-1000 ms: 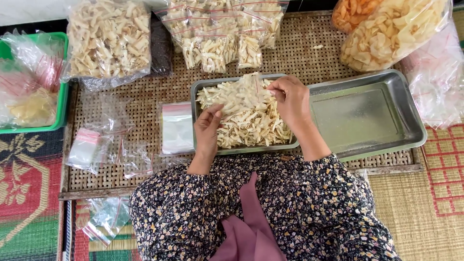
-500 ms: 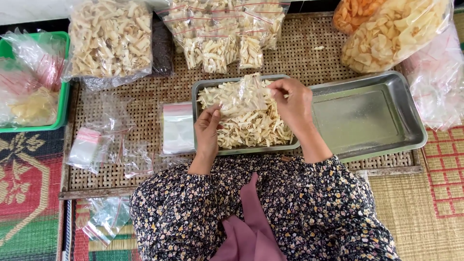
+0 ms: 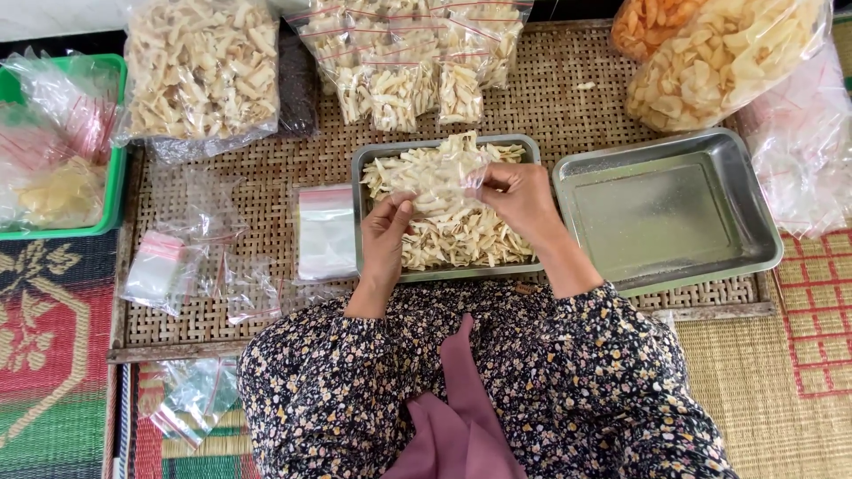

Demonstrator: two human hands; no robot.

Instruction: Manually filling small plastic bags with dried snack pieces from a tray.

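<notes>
A steel tray (image 3: 358, 191) full of pale snack strips (image 3: 461, 235) lies in front of me on a woven bamboo board. Over it I hold a small clear plastic bag (image 3: 444, 177) with strips inside. My left hand (image 3: 386, 235) pinches the bag's left edge. My right hand (image 3: 524, 202) pinches its right edge. The bag hangs just above the heap.
An empty steel tray (image 3: 670, 208) sits to the right. A stack of small clear bags (image 3: 326, 232) lies left of the full tray, with loose ones (image 3: 169, 266) further left. Filled small packs (image 3: 408, 62) and large snack bags (image 3: 200, 71) (image 3: 723, 58) line the back. A green basket (image 3: 114, 146) stands far left.
My right hand has moved down and left, bringing the small bag's edge closer to my left hand. The bag now sits lower over the strips.
</notes>
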